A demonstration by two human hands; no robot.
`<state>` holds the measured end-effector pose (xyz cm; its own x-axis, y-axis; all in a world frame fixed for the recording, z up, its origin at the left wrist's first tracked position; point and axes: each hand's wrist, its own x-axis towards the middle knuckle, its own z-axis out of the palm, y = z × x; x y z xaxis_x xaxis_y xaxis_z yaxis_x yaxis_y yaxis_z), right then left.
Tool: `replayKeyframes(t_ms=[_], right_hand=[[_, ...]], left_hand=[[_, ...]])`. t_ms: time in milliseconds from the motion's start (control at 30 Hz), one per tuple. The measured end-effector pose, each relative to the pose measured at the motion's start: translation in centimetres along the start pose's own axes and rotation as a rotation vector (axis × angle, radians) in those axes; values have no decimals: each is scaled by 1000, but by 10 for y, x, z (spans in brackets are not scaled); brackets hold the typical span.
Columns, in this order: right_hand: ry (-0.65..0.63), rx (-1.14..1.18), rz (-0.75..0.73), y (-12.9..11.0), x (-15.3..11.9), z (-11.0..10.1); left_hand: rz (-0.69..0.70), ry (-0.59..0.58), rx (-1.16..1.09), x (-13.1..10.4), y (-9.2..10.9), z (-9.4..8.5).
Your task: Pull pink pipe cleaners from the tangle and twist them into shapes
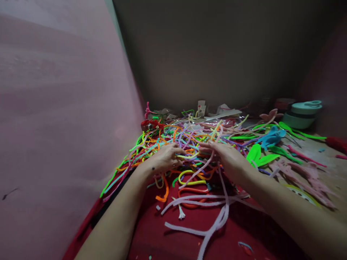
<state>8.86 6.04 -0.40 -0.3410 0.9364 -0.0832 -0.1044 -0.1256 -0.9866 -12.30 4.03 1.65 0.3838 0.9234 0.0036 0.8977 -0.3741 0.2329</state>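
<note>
**Pale pink pipe cleaner slanted below the right hand**

In the head view, the pale pink pipe cleaner [196, 173] is seen at the right hand [225, 155] — the nearer one — its long axis running down and leftward from the fingers. Those fingers are loosely bent; whether it is gripped cannot be told. The left hand [166, 157] is half curled over the pipe-cleaner heap [175, 134], its hold unclear. Some fingertips are lost among the tangle — and a pale lilac pipe cleaner [210, 234] is cut off below.
</note>
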Motion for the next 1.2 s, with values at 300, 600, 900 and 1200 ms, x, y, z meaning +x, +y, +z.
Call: replayKeyframes(t_ms=[300, 600, 900, 1200], right_hand=[[81, 159, -124, -16, 2, 1], [-280, -270, -268, -13, 24, 26], [-222, -368, -188, 15, 26, 15], [-175, -442, -205, 19, 23, 10]], left_hand=[[31, 9, 30, -1, 2, 0], [228, 15, 222, 1, 21, 23], [-79, 401, -67, -1, -2, -7], [-160, 135, -200, 0, -14, 6]])
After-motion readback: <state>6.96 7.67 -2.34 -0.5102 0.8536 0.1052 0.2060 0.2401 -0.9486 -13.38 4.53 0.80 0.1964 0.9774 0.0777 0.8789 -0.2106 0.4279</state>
